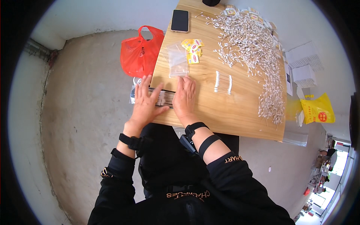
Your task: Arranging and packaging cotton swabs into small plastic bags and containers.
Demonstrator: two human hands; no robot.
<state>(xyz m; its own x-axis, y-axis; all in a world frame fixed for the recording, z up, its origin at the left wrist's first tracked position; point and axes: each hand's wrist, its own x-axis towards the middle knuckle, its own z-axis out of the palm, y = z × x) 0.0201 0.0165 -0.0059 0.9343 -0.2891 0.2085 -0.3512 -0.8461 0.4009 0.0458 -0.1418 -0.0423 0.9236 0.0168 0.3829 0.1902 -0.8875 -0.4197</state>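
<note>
1. The left grip (145,103) spreads palm-down over the left part of a dark-striped row of sticks (164,99) at the near-left corner of a wooden worktop (221,112), its fingers apart and not closed.

2. The right grip (183,100) rests at the row's right end, fingers held together; whether it pinches anything cannot be told from above.

3. The row lies crosswise between the 2 grips, pale in its middle; it may be dark-stemmed cotton swabs, though the fingers hide much of it.

4. Just beyond the right grip's fingertips lies a clear plastic bag (176,62), with yellow printed cards (193,51) at its right.

5. To the right of the right grip, well apart from it, sits a neat line of white swabs (223,82); farther right spreads a large heap of loose swabs (249,47).
</note>
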